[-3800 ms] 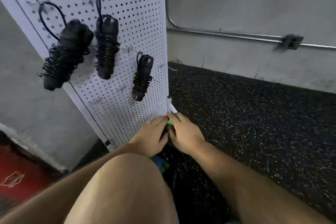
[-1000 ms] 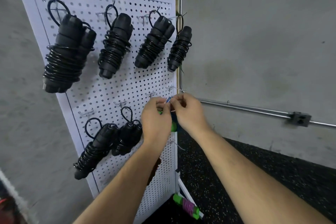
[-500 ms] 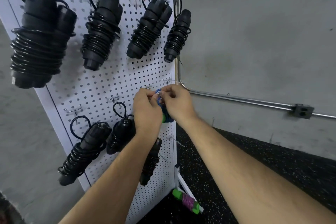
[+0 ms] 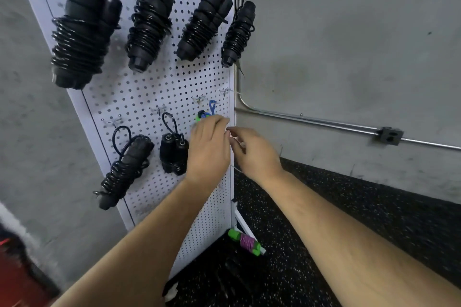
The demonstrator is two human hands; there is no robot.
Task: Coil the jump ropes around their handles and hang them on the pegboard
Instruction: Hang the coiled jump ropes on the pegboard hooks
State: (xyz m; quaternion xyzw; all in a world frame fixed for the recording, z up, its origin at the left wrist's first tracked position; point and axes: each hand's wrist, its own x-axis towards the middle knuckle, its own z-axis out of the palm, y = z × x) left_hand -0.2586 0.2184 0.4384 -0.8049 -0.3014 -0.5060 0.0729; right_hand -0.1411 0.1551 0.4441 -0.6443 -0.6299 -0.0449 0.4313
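Black ropes [image 4: 149,25] fill the pegboard [image 4: 154,87]; our blue rope [image 4: 212,107] has its loop up at a peg, so hanging looks nearly done. The left grip [image 4: 209,149] covers its bundle and we cannot tell its hold. The right grip [image 4: 254,152] is slack and empty. Next we'd reach for the purple rope [image 4: 245,243] on the floor [image 4: 349,219].

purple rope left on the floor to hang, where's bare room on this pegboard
Bare: the pegboard strip below the left hand, and the band between the top row of black jump ropes and the lower hooks. The top row is crowded.
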